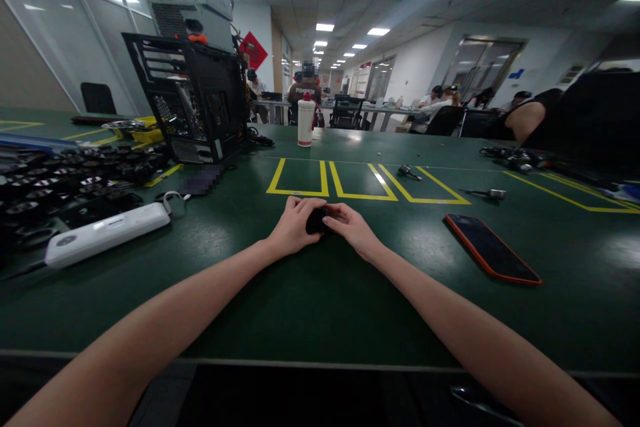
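Note:
Both hands meet around a small black object (316, 221) just above the green tabletop (320, 293), near the middle of the view. My left hand (295, 223) wraps it from the left, thumb below and fingers over the top. From the right, my right hand (350, 225) has its thumb and fingertips against the object. Much of it is hidden by the fingers, so its exact kind cannot be made out. Yellow tape outlines (324, 180) lie on the table just beyond the hands.
A phone in an orange case (493, 250) lies to the right. Small dark parts (410, 173) sit beyond it. At left are a white power strip (110, 233), piled black fans (75, 180) and a computer case (200, 97). A white bottle (306, 123) stands farther back.

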Motion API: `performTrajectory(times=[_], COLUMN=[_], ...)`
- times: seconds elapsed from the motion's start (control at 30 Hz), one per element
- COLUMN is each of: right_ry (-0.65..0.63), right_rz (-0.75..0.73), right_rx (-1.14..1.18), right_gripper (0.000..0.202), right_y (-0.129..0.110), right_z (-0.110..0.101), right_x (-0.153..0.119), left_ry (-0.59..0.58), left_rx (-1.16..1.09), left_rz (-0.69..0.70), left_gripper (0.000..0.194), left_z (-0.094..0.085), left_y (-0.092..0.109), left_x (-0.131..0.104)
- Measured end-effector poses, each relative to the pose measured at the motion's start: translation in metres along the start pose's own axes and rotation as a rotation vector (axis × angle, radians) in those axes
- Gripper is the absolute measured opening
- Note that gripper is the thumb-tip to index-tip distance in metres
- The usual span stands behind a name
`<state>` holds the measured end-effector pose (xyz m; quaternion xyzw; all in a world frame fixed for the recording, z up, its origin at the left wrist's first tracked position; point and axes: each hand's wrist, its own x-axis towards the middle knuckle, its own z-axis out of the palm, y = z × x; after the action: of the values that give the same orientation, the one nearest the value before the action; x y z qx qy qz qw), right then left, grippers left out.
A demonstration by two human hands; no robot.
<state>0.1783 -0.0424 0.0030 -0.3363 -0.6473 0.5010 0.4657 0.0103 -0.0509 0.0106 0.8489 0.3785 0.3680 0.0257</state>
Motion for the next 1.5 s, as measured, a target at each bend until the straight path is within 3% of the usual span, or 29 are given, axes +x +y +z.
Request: performTrajectory(times=[0.17, 0.37, 0.57, 0.73, 0.93, 1.07, 1.33, 1.5], right_ry=[-0.033, 0.015, 0.003, -0.044, 0.007, 0.027, -0.061, -0.003], right_rz=[-0.037, -0.061, 0.006, -0.036, -0.035, 0.026, -0.008, -0.013], right_rx=[0.019, -0.047, -0.045, 0.021, -0.02, -0.02, 0.073, 0.002], right_gripper=[0.033, 0.02, 0.03, 0.033, 0.021, 0.03, 0.034, 0.021], right_y=[0.0011, -0.002, -0.0027, -0.0028, -0.0021, 0.0017, -0.002, -0.0049], right_z=[-0.0013, 0.0, -0.0016, -0.0015, -0.0014, -0.0034, -0.0019, -0.0003], right_x=[-0.0032, -0.0023, -0.002, -0.0045, -0.0019, 0.0017, -0.0046, -0.004], left_ry=[-0.004, 0.001, 0.001, 0.009, 0.015, 0.017, 0.009, 0.008], left_rx=[0.006, 0.003, 0.006, 0.004, 0.02, 0.017, 0.006, 0.009], left_rz=[0.001, 0.016, 0.002, 0.015, 0.029, 0.023, 0.019, 0.014], left_gripper=[0.058, 0.06, 0.06, 0.058, 0.058, 0.058, 0.058, 0.059], left_z=[-0.0011, -0.0013, 0.0, 0.0002, 0.0008, 0.0006, 0.0006, 0.0004], left_y=[0.001, 0.0015, -0.0004, -0.0008, -0.0009, -0.001, -0.0011, -0.001], left_x=[-0.0002, 0.0001, -0.0002, -0.0001, 0.0004, 0.0003, -0.0001, -0.0003])
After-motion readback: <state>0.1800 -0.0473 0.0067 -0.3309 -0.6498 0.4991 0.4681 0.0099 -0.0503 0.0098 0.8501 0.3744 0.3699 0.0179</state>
